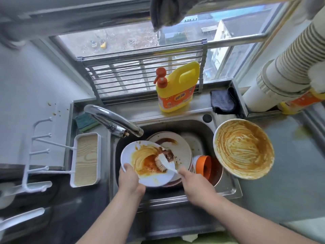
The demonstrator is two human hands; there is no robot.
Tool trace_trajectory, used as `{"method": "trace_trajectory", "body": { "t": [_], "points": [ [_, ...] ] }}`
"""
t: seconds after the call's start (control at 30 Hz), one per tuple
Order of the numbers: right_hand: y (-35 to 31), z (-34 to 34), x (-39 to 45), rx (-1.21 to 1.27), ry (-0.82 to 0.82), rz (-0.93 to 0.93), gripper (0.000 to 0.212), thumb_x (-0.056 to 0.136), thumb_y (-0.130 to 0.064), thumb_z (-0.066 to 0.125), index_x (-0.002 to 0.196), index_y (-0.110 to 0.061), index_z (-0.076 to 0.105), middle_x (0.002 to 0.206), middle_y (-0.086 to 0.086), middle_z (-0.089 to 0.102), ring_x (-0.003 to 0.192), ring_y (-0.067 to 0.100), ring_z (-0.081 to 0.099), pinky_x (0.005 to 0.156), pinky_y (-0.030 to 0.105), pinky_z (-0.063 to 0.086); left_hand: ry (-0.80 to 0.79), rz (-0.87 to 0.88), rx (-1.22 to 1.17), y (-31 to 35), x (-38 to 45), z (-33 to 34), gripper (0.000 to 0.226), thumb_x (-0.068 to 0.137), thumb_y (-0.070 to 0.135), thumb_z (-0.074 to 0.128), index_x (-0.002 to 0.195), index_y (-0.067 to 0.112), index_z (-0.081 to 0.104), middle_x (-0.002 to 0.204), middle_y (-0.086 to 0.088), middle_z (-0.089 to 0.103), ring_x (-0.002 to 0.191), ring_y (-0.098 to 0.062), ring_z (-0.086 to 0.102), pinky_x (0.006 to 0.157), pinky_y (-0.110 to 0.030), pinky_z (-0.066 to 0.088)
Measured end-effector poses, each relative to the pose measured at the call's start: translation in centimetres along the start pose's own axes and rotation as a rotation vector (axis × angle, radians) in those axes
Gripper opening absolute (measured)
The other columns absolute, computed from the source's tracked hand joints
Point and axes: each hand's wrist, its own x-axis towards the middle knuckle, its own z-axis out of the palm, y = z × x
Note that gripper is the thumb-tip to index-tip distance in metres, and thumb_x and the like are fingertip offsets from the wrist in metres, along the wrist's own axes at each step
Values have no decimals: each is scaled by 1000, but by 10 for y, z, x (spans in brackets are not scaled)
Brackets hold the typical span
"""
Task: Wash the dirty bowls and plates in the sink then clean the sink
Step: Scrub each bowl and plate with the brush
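2 hands busy: left hand grips round white plate; right hand grips bristled brush.

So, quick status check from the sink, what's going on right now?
Left hand holds white plate by its rim. Right hand grips dish brush, bristles on the orange sauce. Dirty plates stacked beneath; big bowl waits on sink's right edge.

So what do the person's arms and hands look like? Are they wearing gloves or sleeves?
No gloves and no sleeves in view. The left hand and right hand are both bare, and so are the forearms right down to the bottom of the picture. I can't see any rings, watch or bracelets on them.
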Motion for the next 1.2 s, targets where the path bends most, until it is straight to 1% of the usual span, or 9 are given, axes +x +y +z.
{"method": "trace_trajectory", "body": {
  "t": [0.1,0.17,0.37,0.47,0.6,0.73,0.83,1.0,1.2],
  "points": [
    [-26,15,-28,74,-9,-128,24,106,-23,36,126,-35,38,98,14,70,91,41,66,76,52,56,2,-13,9,-5,-8,10,33,116,36,32,142,29,50,127,-21,64,98,-30,64,96,-57,54],
    [-37,7,-7,9,58,-147,32,102,-18,39,125,-40,37,102,13,69,94,41,66,78,51,57,-31,-31,-3,-12,-17,17,29,116,35,31,137,28,50,122,-23,64,95,-32,64,91,-57,54],
    [7,-12,-3,-22,54,-13,20,108,-30,33,125,-37,42,90,7,64,80,33,66,68,46,55,-3,-86,3,3,8,11,36,115,39,34,150,35,43,136,-14,63,118,-43,64,100,-80,44],
    [-34,5,-26,38,-1,-168,20,106,-24,34,121,-36,39,95,14,68,88,41,64,75,51,56,-23,-72,40,-5,-3,15,23,115,39,34,127,35,53,122,-11,67,110,-41,67,98,-78,47],
    [-8,-24,17,-53,37,-30,43,100,-11,39,133,-36,34,90,3,61,83,31,63,69,44,57,-21,-98,5,-3,-4,12,25,114,42,34,132,36,50,122,-11,67,112,-43,68,97,-79,46],
    [-21,-1,-31,80,-8,-96,11,108,-27,32,115,-32,39,93,13,66,86,39,64,73,49,53,-13,-71,54,4,5,15,32,114,41,34,141,31,48,121,-12,66,110,-44,68,94,-81,46],
    [-32,-1,-3,95,25,-107,19,105,-25,35,121,-35,39,106,13,68,94,38,65,82,49,56,-57,-34,99,-5,-8,21,31,115,41,31,134,29,52,118,-14,68,109,-44,69,91,-78,50],
    [11,-9,-12,99,54,-13,11,109,-29,33,112,-33,43,91,9,67,82,32,66,76,51,55,-46,-17,54,12,4,15,27,115,40,30,133,35,50,125,-16,68,109,-42,70,94,-78,49],
    [-44,-23,17,106,51,-134,16,109,-30,30,115,-42,38,102,11,68,88,34,66,80,50,58,-122,-60,111,-9,-24,19,31,115,42,26,128,31,52,121,-17,71,111,-42,70,97,-75,50]
  ]
}}
